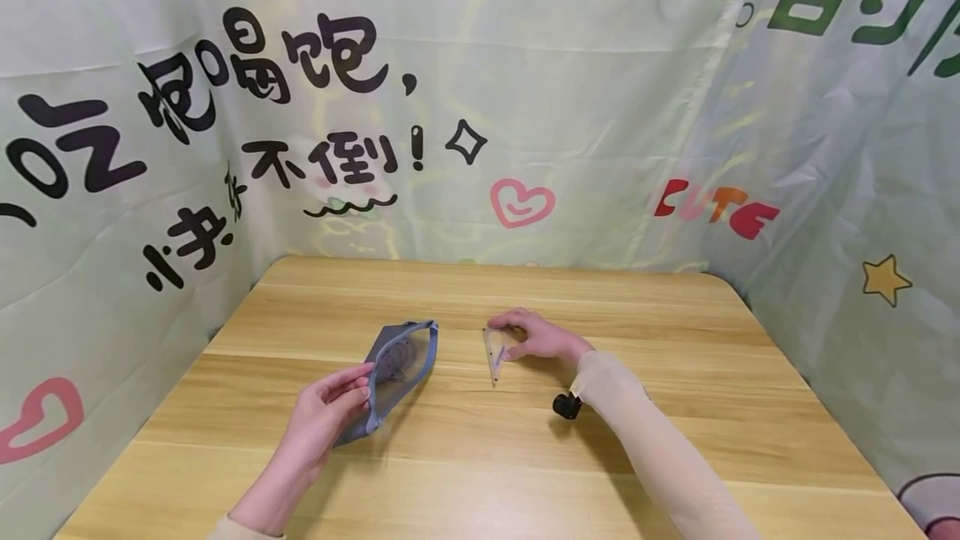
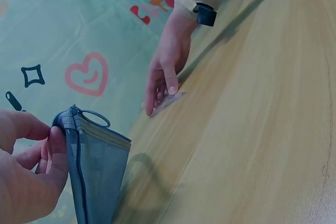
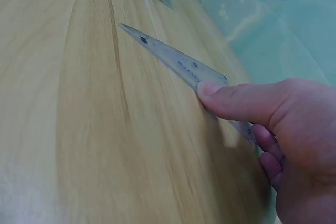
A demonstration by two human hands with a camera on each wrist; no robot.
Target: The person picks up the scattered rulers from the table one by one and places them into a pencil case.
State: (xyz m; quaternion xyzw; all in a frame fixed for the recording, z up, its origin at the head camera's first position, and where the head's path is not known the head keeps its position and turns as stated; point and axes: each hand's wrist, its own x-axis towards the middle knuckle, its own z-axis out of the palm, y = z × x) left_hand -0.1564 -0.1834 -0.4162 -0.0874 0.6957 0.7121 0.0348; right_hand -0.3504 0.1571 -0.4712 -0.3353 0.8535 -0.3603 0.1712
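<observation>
My left hand pinches the rim of a blue-grey zipper pouch between thumb and fingers. The pouch's mouth gapes toward the right in the head view, and a round, patterned clear shape shows through its side; I cannot tell what it is. To the right, my right hand grips a clear triangular set square by its edges. In the right wrist view the thumb lies on one edge, while the other fingers are partly hidden behind. The set square is tilted up, close above the wooden table; whether it touches is unclear.
The wooden table has rounded far corners. Printed cloth hangs behind it and along both sides. A small black camera sits at the right wrist. Between the pouch and the set square lies a narrow stretch of tabletop.
</observation>
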